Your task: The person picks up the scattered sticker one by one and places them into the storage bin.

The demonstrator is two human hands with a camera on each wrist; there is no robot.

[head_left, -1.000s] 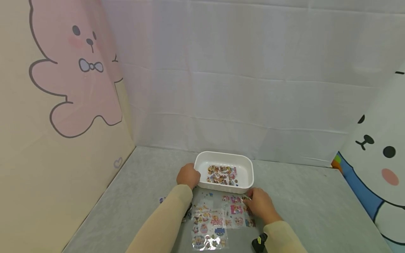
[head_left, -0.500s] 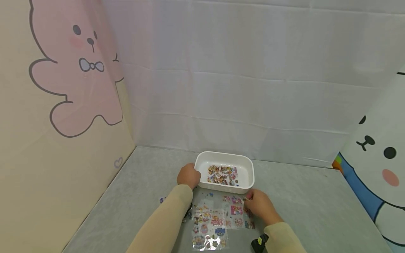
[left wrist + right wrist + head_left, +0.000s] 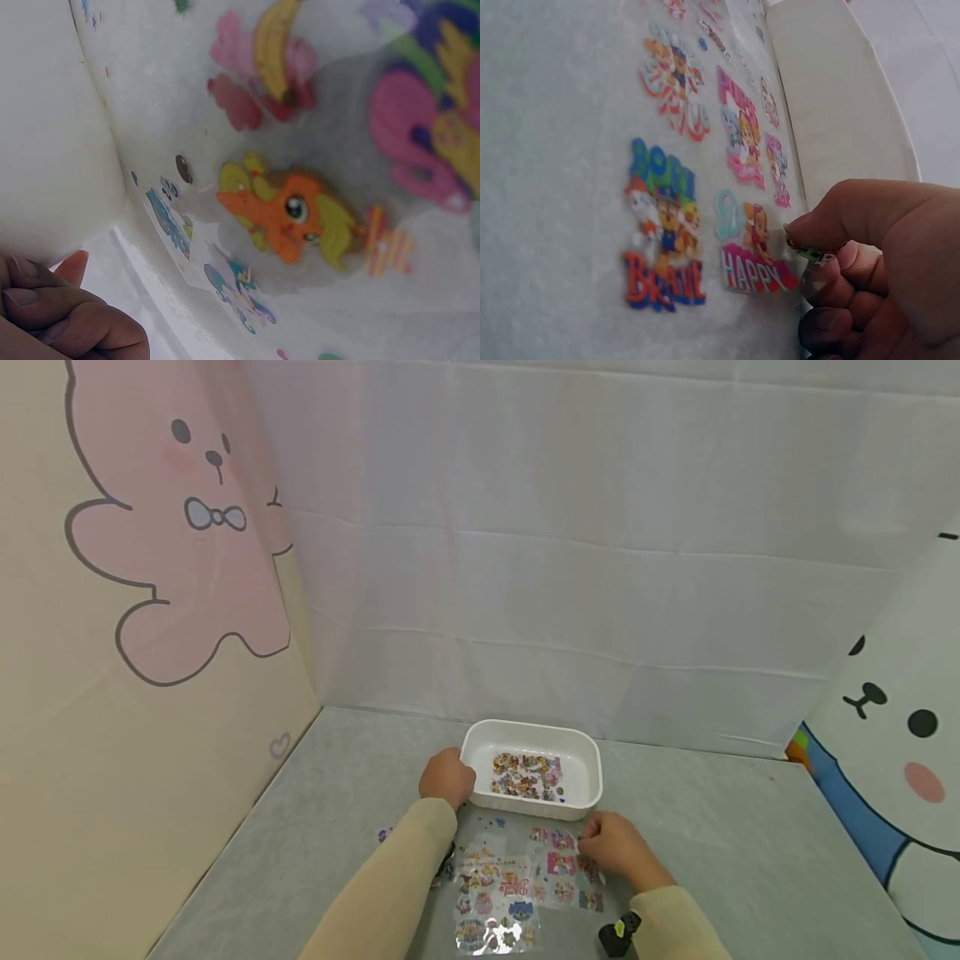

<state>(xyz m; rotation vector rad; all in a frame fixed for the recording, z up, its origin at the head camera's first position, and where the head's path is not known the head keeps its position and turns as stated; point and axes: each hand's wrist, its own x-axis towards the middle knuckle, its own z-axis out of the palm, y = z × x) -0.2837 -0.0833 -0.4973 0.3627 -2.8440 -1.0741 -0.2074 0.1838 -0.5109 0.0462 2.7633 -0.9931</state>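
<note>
A white plastic tray (image 3: 592,777) stands at the back of the table with cut-out cartoon stickers (image 3: 525,775) inside. My left hand (image 3: 447,777) grips its left end; in the left wrist view the fingers (image 3: 97,326) are curled against the white wall. In front of the tray lies a clear sticker sheet (image 3: 547,893) with cartoon dogs and lettering. My right hand (image 3: 618,847) is at that sheet's far right corner. Seen from the right wrist, thumb and forefinger pinch a small colourful sticker (image 3: 815,255) at the sheet's edge.
A second transparent sticker sheet (image 3: 495,927) lies nearer, overlapping the first and reflecting light. More sticker pieces lie left, partly hidden by the left forearm. A black wrist device (image 3: 617,935) sits at the right sleeve. White cloth (image 3: 562,568) hangs behind the table.
My right hand has drawn back slightly toward me, and the right sticker sheet has shifted and turned a little with it. The left hand and the tray stay put.
</note>
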